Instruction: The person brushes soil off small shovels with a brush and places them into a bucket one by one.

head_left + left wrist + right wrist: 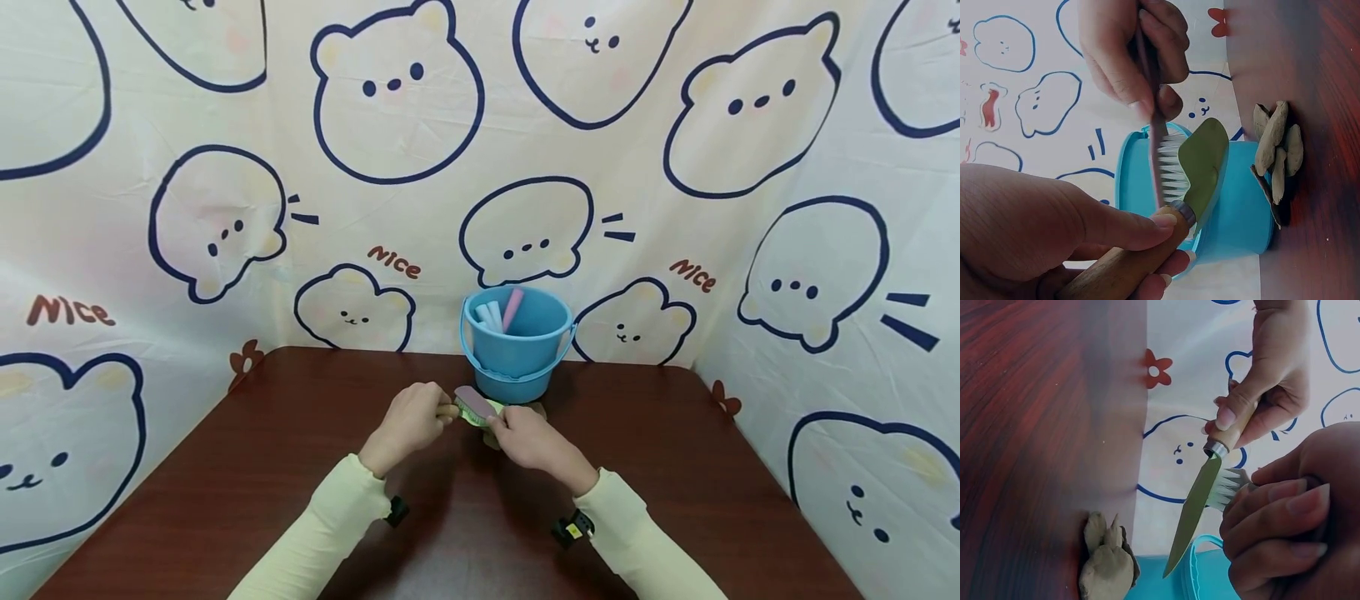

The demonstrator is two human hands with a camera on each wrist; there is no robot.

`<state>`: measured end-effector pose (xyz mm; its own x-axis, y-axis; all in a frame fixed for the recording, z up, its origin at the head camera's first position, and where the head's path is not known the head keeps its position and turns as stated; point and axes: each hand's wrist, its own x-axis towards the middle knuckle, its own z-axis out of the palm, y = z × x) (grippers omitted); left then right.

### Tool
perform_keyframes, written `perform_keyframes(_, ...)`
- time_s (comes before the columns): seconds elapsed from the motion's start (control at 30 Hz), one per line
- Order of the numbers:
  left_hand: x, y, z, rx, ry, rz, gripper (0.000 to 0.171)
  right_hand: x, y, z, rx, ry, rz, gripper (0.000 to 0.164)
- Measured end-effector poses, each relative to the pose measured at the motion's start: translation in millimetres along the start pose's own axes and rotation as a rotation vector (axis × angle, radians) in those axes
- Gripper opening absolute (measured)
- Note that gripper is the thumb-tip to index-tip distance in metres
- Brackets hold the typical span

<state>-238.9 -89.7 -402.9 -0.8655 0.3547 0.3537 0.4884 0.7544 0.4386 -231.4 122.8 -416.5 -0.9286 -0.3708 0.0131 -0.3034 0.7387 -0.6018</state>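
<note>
My left hand [411,423] grips the wooden handle of a small garden trowel [1205,164], its green metal blade pointing away from the hand. In my right hand [538,440] is a mauve brush [474,403] with white bristles, held by its handle. The bristles touch the face of the trowel blade in the left wrist view. Just behind both tools stands a light blue bucket [517,354]. Several grey-brown, rough pieces [1272,145] lie in a small heap at the bucket's foot, partly hidden by my right hand in the head view.
Light blue handles [489,317] and a pink handle [513,309] stick up inside the bucket. The dark brown table [300,467] meets a white cloth backdrop [420,217] printed with cartoon bears, which encloses its back and sides.
</note>
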Motion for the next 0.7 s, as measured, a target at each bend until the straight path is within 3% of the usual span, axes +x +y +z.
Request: perform_keyframes(0.7,1.2,-3.9,-2.7,0.016,0.004,0.003,0.022,5.5,21.9,-3.4,-0.124,0.019,0.142,0.039)
